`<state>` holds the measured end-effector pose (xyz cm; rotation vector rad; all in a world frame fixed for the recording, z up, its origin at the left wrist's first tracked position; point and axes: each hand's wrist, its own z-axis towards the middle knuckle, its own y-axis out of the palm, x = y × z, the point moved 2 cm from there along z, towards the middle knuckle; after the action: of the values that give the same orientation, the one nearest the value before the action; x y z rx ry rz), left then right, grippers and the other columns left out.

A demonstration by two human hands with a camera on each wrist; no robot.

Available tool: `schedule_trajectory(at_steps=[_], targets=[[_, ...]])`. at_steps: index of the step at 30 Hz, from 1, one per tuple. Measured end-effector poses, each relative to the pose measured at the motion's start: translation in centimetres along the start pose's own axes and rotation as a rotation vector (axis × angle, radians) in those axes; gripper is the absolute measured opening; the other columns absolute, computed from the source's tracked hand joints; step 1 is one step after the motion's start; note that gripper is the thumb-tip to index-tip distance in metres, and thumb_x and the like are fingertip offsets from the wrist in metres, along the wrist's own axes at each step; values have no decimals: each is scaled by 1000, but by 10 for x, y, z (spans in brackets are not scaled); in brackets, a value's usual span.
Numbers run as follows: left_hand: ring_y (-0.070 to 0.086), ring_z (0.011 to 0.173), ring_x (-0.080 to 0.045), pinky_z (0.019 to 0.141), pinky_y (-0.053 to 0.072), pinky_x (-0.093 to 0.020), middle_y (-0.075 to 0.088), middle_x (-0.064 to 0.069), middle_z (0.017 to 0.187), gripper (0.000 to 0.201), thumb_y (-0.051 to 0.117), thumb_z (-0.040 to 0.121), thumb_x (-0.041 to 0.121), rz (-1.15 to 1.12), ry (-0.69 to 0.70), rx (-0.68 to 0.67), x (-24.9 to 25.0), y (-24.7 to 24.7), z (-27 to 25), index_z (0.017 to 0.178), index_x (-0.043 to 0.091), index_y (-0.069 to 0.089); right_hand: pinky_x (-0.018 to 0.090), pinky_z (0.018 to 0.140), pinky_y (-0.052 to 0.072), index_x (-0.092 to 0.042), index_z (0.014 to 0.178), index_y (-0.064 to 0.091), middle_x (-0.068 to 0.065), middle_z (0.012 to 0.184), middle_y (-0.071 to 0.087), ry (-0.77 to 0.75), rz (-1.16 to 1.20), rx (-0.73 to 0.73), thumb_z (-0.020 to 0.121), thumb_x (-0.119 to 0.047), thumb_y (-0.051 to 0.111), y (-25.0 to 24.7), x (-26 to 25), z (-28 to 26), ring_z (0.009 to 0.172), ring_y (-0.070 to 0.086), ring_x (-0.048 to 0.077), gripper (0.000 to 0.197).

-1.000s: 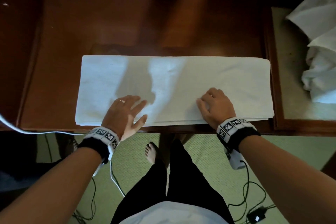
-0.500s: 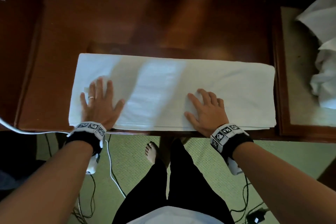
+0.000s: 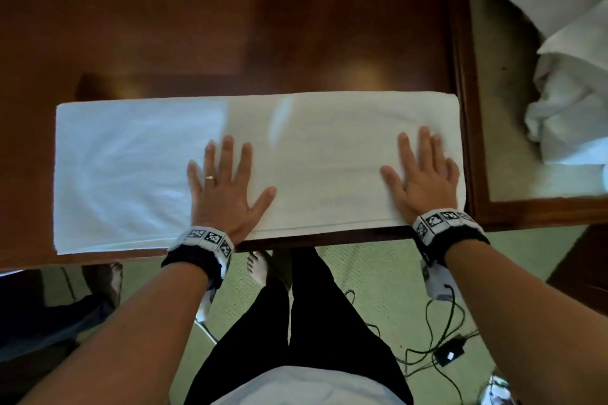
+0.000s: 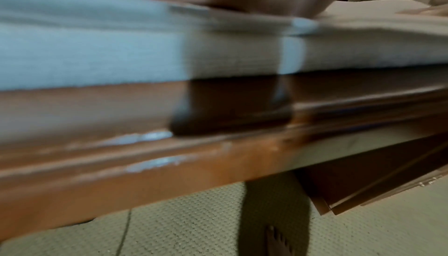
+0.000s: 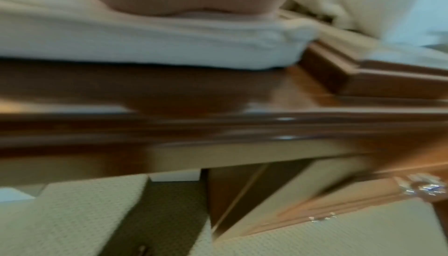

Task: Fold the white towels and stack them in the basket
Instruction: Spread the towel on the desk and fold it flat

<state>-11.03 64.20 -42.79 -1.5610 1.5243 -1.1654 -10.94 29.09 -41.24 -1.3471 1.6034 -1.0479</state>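
A white towel (image 3: pixel 316 154), folded into a long strip, lies flat along the near edge of the dark wooden table (image 3: pixel 230 26). My left hand (image 3: pixel 227 184) presses flat on the towel's middle with its fingers spread. My right hand (image 3: pixel 424 174) lies flat near the towel's right end. Both wrist views are blurred and show a palm heel on the towel (image 4: pixel 121 58) (image 5: pixel 145 47) above the table edge. No basket is in view.
A heap of crumpled white towels (image 3: pixel 566 76) lies on a raised side surface with a wooden rim (image 3: pixel 467 141) at the right. Cables and a small black box (image 3: pixel 449 355) lie on the green carpet by my legs.
Both hands have slid to the right over the towel: the left from the left end to the middle, the right from the middle to the right end, its fingers now straight.
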Motion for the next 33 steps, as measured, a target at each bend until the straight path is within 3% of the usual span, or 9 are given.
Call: schedule_trajectory(at_steps=[3, 5, 8, 12, 17, 20, 23, 28, 33], targets=[[-12, 154, -31, 119, 0, -64, -17, -2, 167, 90, 17, 91, 77, -28, -20, 3, 5, -3, 5, 160, 26, -7, 55, 117, 11, -42, 155, 7, -2, 166, -5, 150, 65, 9, 95, -67, 20, -9, 36, -2, 152, 0, 25, 67], [-12, 154, -30, 119, 0, -64, -16, -1, 167, 91, 15, 90, 78, -29, -30, 5, 5, -5, 7, 160, 24, -6, 53, 114, 19, -33, 153, 27, 7, 163, 17, 181, 169, 79, 96, -56, 31, -17, 41, 1, 146, 17, 31, 61], [-14, 154, -28, 119, 0, -65, -18, 1, 167, 93, 12, 89, 80, -33, -51, -2, -1, -9, 8, 159, 24, -9, 50, 101, 38, -15, 137, 51, 18, 137, 47, 269, 343, 229, 90, -36, 40, -26, 40, 6, 122, 44, 40, 53], [-15, 153, -27, 119, 0, -64, -21, 3, 166, 93, 13, 89, 83, -27, -69, -24, -12, -20, 10, 158, 26, -12, 41, 97, 42, -9, 137, 50, 21, 133, 53, 514, 545, 74, 94, -28, 56, -28, 40, 11, 119, 52, 40, 47], [-20, 152, -23, 119, -1, -62, -26, 7, 164, 93, 25, 90, 79, -61, -120, -76, -16, -29, 10, 158, 28, -13, 34, 87, 49, -5, 129, 57, 11, 119, 64, 642, 794, -100, 83, -30, 73, -29, 34, 19, 108, 62, 33, 55], [-15, 153, -25, 121, 4, -60, -21, 3, 166, 93, 37, 91, 72, -75, -151, -83, -10, -34, 12, 159, 26, -6, 40, 87, 55, -9, 96, 69, 12, 104, 72, 628, 925, -193, 74, -26, 81, -30, 30, 23, 94, 67, 30, 31], [-2, 154, -30, 122, 10, -54, -8, -4, 168, 89, 49, 92, 63, -102, -150, -67, -1, -44, 15, 160, 24, 7, 39, 83, 55, -15, 89, 67, 9, 95, 70, 545, 846, -160, 73, -21, 82, -59, 28, 39, 91, 67, 30, 22], [25, 149, -35, 115, 29, -53, 22, -9, 165, 76, 58, 90, 54, -61, -24, -18, 7, -60, 23, 154, 21, 36, 33, 76, 45, -13, 91, 55, 12, 98, 61, 248, 451, 194, 85, -22, 66, -170, 23, 101, 92, 60, 34, 15], [50, 132, -39, 96, 50, -54, 44, -14, 153, 71, 78, 78, 42, -9, 13, -32, 13, -67, 29, 139, 15, 58, 44, 69, 46, -11, 100, 48, 21, 95, 62, 75, 251, 497, 91, -28, 57, -268, 20, 136, 87, 60, 45, 21]])
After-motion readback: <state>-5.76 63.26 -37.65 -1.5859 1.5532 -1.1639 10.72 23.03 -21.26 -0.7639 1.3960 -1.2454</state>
